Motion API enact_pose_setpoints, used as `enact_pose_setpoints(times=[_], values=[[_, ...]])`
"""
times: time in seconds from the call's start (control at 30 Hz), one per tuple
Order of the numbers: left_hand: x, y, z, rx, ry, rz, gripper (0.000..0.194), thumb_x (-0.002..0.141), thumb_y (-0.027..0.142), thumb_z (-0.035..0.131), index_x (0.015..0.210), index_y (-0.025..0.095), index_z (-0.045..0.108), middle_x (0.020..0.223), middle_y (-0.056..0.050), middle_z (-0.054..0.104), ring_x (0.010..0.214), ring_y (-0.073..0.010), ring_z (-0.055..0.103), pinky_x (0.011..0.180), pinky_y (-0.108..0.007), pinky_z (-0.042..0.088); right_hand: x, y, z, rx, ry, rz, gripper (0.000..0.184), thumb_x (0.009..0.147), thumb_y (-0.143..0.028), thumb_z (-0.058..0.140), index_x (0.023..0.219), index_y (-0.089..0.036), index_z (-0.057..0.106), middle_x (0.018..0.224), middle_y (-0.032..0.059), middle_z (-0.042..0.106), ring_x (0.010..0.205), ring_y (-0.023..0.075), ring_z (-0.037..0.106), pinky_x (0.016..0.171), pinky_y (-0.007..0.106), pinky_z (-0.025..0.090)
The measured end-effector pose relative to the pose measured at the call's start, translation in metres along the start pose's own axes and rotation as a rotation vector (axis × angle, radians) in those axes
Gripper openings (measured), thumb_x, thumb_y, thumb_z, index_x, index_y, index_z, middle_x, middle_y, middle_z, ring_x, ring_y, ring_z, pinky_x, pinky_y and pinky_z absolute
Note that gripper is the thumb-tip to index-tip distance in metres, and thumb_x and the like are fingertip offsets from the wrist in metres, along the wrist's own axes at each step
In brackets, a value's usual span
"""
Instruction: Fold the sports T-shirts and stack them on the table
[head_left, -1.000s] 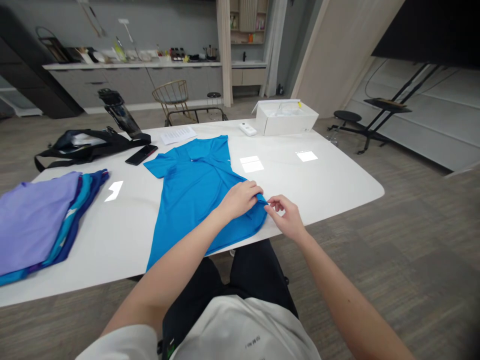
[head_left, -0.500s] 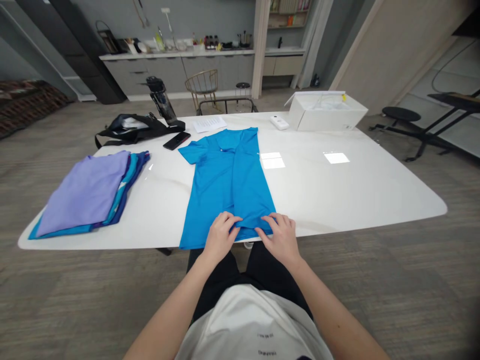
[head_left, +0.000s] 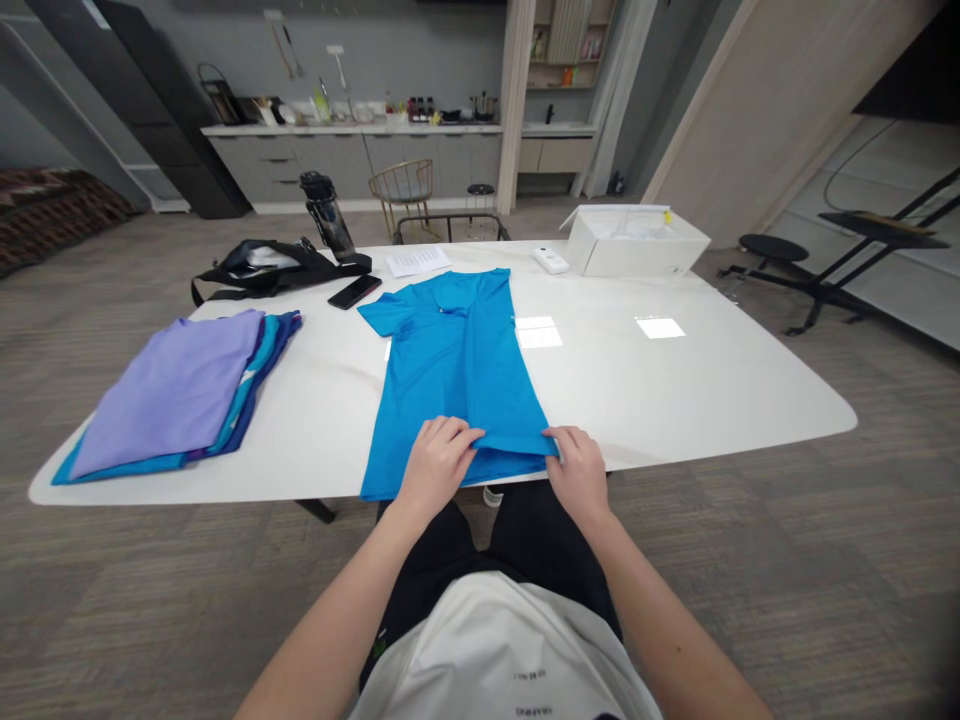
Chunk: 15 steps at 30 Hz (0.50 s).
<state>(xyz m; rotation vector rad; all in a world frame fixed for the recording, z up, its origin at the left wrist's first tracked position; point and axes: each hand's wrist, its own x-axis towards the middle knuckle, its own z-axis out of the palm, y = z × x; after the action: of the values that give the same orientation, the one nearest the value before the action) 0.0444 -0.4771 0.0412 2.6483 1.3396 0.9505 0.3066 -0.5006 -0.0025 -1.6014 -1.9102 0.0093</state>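
A blue T-shirt (head_left: 457,370) lies on the white table (head_left: 645,400), its collar toward the far side and its hem at the near edge. The right side is folded inward over the front, and only the left sleeve shows. My left hand (head_left: 441,458) pinches the folded layer near the middle of the hem. With thumb and fingers together, my right hand (head_left: 577,462) grips the right corner of that layer. Between the two hands the fabric edge is stretched and slightly raised above the layer beneath.
At the left is a stack of folded clothes (head_left: 172,390), lavender on top. Behind it are a black bag (head_left: 277,268), a dark bottle (head_left: 328,215) and a phone (head_left: 355,292). Paper (head_left: 417,261), a small white device (head_left: 551,261) and a white box (head_left: 637,245) stand along the far side.
My right hand has moved right to the corner of the folded layer. The edge between my hands is now straighter and lifted. My left hand stays near the middle of the hem.
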Motion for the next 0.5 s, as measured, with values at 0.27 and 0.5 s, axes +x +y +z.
enact_pose_setpoints(times=[0.27, 0.5], values=[[-0.042, 0.009, 0.014, 0.003, -0.211, 0.006, 0.022, 0.097, 0.014, 0.060, 0.116, 0.022, 0.066, 0.101, -0.004, 0.066, 0.093, -0.0221, 0.058, 0.084, -0.039, 0.044, -0.024, 0.030, -0.014, 0.103, -0.115, -0.160, 0.035, 0.091, -0.008, 0.050, 0.116, -0.024, 0.068, 0.107, 0.0092, 0.067, 0.101, 0.0270, 0.063, 0.089, 0.044, 0.051], [-0.058, 0.022, 0.038, -0.031, -0.236, -0.085, 0.024, 0.101, 0.016, 0.055, 0.120, 0.023, 0.066, 0.100, -0.004, 0.066, 0.095, -0.0219, 0.060, 0.085, -0.039, 0.044, -0.045, 0.043, -0.009, 0.087, -0.062, -0.131, 0.024, 0.100, -0.022, 0.053, 0.116, -0.025, 0.072, 0.102, 0.0084, 0.066, 0.095, 0.0242, 0.063, 0.084, 0.042, 0.049]])
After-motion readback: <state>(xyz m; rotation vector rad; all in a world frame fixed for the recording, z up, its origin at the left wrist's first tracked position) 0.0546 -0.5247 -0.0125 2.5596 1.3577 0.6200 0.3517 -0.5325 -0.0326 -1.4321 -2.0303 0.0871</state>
